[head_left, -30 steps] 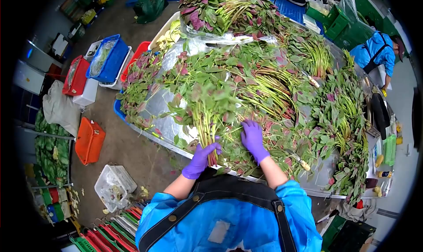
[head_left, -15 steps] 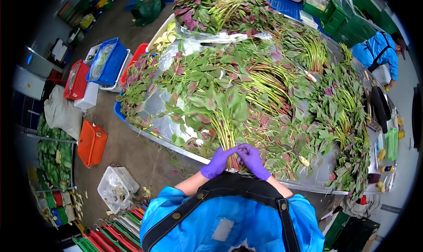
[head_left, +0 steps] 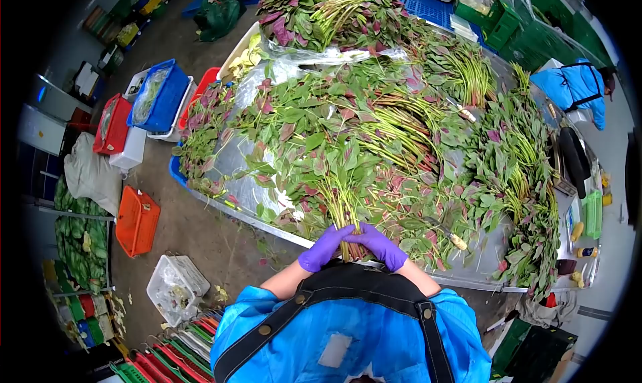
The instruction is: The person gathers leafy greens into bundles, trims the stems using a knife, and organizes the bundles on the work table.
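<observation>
Both hands wear purple gloves and meet at the near edge of the metal table. My left hand is closed around the lower stems of a bunch of leafy greens, whose leaves point away from me. Against the same stems from the other side, my right hand is closed too, its fingers pressed on the bunch. The cut stem ends show just below the hands. To the right, a knife with a pale handle lies among loose leaves.
A large heap of greens covers the far end, with more bunches along the right. Another pale-handled knife lies farther back. An orange crate and white basket stand on the floor at left. A co-worker in blue is at right.
The bunch has dropped slightly and its leaves now lie lower over the pile. My hands have shifted a little, still on the stems. The co-worker at right has changed posture.
</observation>
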Demonstrator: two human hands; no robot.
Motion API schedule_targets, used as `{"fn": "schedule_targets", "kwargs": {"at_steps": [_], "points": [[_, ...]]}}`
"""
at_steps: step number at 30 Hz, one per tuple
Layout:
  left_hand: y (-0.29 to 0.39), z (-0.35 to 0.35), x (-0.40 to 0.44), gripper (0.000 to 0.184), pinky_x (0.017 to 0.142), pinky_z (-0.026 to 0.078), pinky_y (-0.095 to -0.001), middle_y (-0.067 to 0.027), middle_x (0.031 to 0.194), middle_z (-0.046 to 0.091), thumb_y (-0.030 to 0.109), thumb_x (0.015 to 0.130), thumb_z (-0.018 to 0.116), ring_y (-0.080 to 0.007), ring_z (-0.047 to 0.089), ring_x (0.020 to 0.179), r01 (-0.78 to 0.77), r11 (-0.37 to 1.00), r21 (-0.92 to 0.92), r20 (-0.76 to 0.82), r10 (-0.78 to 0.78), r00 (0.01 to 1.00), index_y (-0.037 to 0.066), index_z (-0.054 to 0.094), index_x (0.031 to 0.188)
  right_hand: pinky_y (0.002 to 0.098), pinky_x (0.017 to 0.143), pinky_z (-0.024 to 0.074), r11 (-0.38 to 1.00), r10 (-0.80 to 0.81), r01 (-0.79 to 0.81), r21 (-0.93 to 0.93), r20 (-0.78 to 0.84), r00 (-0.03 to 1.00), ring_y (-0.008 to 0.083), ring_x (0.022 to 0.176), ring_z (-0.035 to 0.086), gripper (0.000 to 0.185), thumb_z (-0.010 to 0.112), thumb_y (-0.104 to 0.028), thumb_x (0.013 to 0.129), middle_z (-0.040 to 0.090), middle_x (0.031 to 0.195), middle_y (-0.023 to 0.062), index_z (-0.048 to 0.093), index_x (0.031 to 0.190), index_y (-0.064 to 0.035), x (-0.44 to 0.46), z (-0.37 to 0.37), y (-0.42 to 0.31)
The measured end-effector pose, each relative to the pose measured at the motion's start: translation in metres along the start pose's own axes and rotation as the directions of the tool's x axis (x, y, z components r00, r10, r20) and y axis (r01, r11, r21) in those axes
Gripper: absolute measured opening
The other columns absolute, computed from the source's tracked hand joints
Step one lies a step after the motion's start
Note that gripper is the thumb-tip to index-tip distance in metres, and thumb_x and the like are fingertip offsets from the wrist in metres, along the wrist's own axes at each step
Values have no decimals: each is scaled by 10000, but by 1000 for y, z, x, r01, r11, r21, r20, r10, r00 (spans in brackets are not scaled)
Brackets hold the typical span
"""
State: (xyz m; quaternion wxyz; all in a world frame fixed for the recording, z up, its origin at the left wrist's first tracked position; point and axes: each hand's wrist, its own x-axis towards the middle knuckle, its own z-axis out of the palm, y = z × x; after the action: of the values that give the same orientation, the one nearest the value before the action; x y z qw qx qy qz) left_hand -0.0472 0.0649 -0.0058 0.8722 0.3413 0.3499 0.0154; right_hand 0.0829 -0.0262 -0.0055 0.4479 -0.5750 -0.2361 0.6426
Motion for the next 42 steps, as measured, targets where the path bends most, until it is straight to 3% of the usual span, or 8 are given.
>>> {"fn": "schedule_targets", "kwargs": {"at_steps": [6,13,17,19,22,25,35,42], "points": [[8,-11,-35,254,651,475,-233,-68,831,598,238,872,535,-144,585,717,41,977,-209,-101,-63,993,6,539,973,256,740,491,845,97,-187,500,201,975,202,881,632,323,573,-123,837,629,988,136,514,1132,-4,-11,-3,-3],[0,-12,-47,308,713,489,-257,-107,886,605,255,890,513,-162,596,788,-73,990,-120,-152,55,987,1,511,1064,233,614,486,988,156,-156,-8,76,985,120,656,593,354,585,-150,832,615,807,48,467,1150,-49,-24,-7,-33],[52,-25,-75,297,476,356,-190,-14,655,544,276,897,503,-65,447,499,-325,941,99,-274,340,900,3,546,1004,194,424,343,891,-218,212,402,-30,975,66,471,449,330,603,-161,797,566,671,45,492,1074,-19,-70,-75,-58],[61,-40,-65,289,431,303,-195,5,604,484,282,903,493,-51,382,454,-386,922,19,-343,368,864,9,539,985,200,400,324,967,94,-154,-205,-274,957,59,449,432,344,573,-144,802,522,596,34,479,1102,-4,-50,-100,-59],[74,-35,-57,278,435,292,-200,11,604,473,274,915,477,-50,356,455,-466,881,81,-344,464,816,9,520,988,193,406,320,960,-190,220,174,-174,966,59,437,420,333,566,-173,822,533,598,11,484,1104,-17,-82,-92,-90],[72,-18,-52,275,465,315,-189,1,628,503,276,910,490,-49,391,488,-498,859,116,-335,506,795,14,521,989,182,390,322,978,-209,197,-69,-309,928,59,440,445,315,556,-198,847,561,625,6,511,1110,-29,-47,-91,-75],[0,3,-13,299,778,488,-268,-113,955,605,230,871,540,-201,605,873,85,978,-191,-34,-93,995,-11,539,1049,230,538,468,972,81,-83,218,18,997,117,721,611,231,571,-211,851,627,880,86,589,990,-27,-8,1,16],[2,-6,-17,317,828,491,-346,-125,943,612,232,866,546,-233,602,930,17,942,-336,-1,-19,1000,-3,528,1077,228,536,468,872,159,-145,468,9,987,132,594,586,313,486,-189,890,618,752,92,541,1079,55,-29,-14,-6]]}}
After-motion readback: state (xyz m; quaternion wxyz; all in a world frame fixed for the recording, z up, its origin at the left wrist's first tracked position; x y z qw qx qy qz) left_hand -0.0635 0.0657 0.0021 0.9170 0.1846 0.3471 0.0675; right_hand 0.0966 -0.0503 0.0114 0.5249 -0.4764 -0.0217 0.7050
